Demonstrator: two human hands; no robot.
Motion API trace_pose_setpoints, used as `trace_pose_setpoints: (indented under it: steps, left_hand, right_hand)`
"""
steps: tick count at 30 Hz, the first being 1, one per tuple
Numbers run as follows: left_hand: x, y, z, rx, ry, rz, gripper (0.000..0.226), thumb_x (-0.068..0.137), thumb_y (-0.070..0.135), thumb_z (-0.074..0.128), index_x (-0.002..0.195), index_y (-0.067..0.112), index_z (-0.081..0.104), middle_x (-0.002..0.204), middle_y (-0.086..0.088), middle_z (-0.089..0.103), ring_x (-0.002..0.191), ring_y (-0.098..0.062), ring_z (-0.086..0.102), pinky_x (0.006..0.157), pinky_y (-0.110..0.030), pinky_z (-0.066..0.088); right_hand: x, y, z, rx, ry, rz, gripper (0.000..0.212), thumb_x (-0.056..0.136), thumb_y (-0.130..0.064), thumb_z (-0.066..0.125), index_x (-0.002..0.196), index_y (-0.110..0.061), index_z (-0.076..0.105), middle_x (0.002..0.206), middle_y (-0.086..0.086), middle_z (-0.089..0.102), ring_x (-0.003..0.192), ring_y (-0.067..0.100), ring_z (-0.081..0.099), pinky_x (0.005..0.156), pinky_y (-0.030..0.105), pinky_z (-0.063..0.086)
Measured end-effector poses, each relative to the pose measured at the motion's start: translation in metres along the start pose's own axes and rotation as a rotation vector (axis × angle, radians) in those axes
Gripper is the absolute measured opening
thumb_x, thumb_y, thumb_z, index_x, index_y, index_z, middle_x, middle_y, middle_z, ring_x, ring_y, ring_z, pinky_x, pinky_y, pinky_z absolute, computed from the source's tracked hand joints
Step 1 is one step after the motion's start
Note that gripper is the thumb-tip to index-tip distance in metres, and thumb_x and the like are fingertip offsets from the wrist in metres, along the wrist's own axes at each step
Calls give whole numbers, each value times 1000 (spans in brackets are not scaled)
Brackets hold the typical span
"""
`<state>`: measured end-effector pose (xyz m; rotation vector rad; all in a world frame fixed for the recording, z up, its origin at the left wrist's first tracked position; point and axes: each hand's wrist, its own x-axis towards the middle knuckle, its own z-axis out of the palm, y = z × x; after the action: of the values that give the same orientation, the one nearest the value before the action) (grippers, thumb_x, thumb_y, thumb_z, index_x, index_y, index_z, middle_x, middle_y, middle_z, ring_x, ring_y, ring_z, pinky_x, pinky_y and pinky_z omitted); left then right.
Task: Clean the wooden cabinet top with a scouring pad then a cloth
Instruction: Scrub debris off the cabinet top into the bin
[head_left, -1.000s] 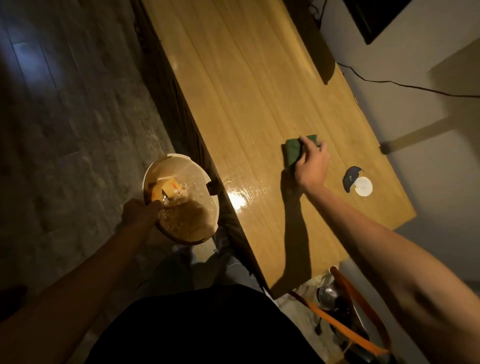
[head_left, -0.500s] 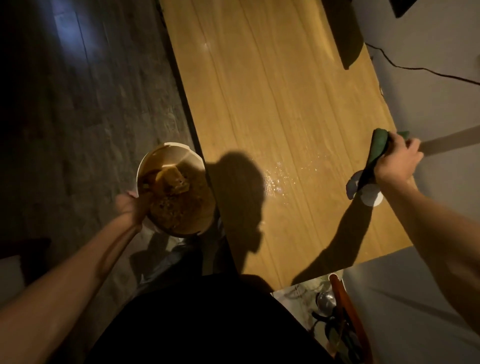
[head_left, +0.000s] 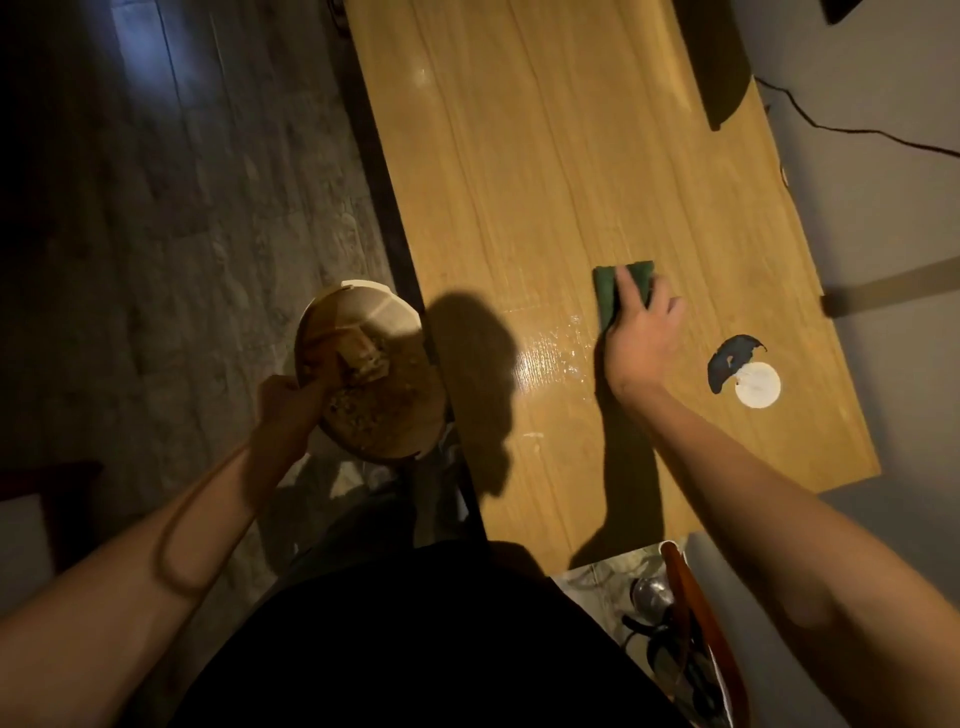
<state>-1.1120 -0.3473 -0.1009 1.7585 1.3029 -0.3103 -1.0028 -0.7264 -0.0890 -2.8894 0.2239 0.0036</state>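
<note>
The wooden cabinet top (head_left: 545, 171) runs from near me up the frame, with a wet shiny patch (head_left: 550, 358) near its front. A green scouring pad (head_left: 607, 291) lies flat on it, and my right hand (head_left: 641, 332) presses it down with straight fingers. Off the cabinet's left edge, my left hand (head_left: 288, 402) grips the rim of a round pale tub (head_left: 384, 312) holding soapy water and a yellowish lump. No cloth can be made out.
A white disc with a dark torn patch (head_left: 748, 374) sits on the top at the right. A dark stand base (head_left: 719, 67) is at the far right, and a cable (head_left: 857, 135) trails along the wall. An orange-handled bag (head_left: 691, 623) is below the cabinet's near end.
My right hand brought the pad back from the cabinet's right edge, where it was lifted, to flat on the middle of the top. The tub stays in my left hand.
</note>
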Motion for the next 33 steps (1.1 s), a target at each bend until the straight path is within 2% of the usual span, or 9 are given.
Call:
trace_pose_setpoints:
  steps: [4, 6, 9, 12, 15, 19, 21, 27, 33]
  left_hand:
    - [7, -4, -7, 78, 19, -24, 54, 72, 46, 81, 101, 3, 66, 102, -15, 66, 96, -32, 63, 85, -48, 57]
    - [6, -4, -11, 66, 6, -6, 55, 71, 51, 80, 98, 6, 65, 100, -14, 66, 97, -33, 64, 85, -47, 57]
    - [5, -3, -19, 64, -2, 13, 55, 68, 54, 82, 96, 10, 64, 96, -10, 64, 92, -28, 63, 78, -42, 56]
    - [3, -4, -27, 72, -28, 22, 53, 69, 45, 82, 101, 8, 64, 100, -10, 65, 91, -27, 62, 73, -40, 55]
    - [3, -7, -31, 105, -56, 44, 43, 74, 39, 78, 101, 9, 65, 97, -12, 67, 88, -29, 64, 71, -39, 55]
    - [0, -9, -28, 116, -67, 51, 40, 73, 35, 77, 99, 7, 66, 95, -13, 67, 88, -30, 65, 64, -34, 50]
    - [-2, -9, -25, 124, -57, 47, 44, 73, 36, 78, 101, 5, 66, 98, -15, 68, 91, -32, 65, 63, -33, 48]
    - [-5, -17, -17, 136, -32, 14, 60, 65, 49, 84, 101, 3, 69, 98, -15, 69, 92, -33, 67, 75, -44, 58]
    - [-7, -28, -12, 115, -6, 4, 54, 72, 47, 81, 99, 2, 66, 95, -15, 63, 86, -32, 61, 70, -39, 51]
  right_hand:
    - [-38, -81, 21, 77, -33, -98, 65, 89, -3, 64, 147, -27, 49, 143, 11, 49, 102, 29, 48, 75, 29, 38]
    - [-59, -124, 27, 147, -115, -206, 63, 87, -5, 68, 143, -29, 54, 137, 8, 55, 100, 26, 51, 73, 27, 43]
    - [-86, -178, 42, 216, -155, -426, 33, 94, -27, 68, 127, -29, 64, 119, 6, 64, 93, 27, 60, 67, 36, 56]
    - [-118, -207, 63, 118, -275, -707, 42, 92, -26, 68, 133, -19, 61, 131, 9, 59, 107, 36, 59, 73, 46, 58]
    - [-134, -214, 65, 184, -310, -659, 50, 91, -29, 70, 139, -22, 57, 137, 9, 55, 113, 37, 53, 76, 47, 57]
    - [-119, -198, 38, 346, -265, -493, 36, 95, -33, 67, 131, -29, 63, 126, 6, 60, 103, 29, 58, 77, 38, 56]
    - [-101, -175, 21, 379, -257, -439, 48, 91, -25, 72, 137, -31, 58, 133, 7, 56, 112, 29, 54, 85, 39, 54]
    - [-25, -61, -29, 266, -49, -105, 54, 94, 0, 50, 144, -21, 56, 144, 17, 48, 128, 34, 45, 101, 30, 32]
    - [30, 76, -56, 128, 29, 124, 55, 96, 1, 51, 144, -25, 53, 147, 14, 43, 134, 35, 40, 112, 48, 35]
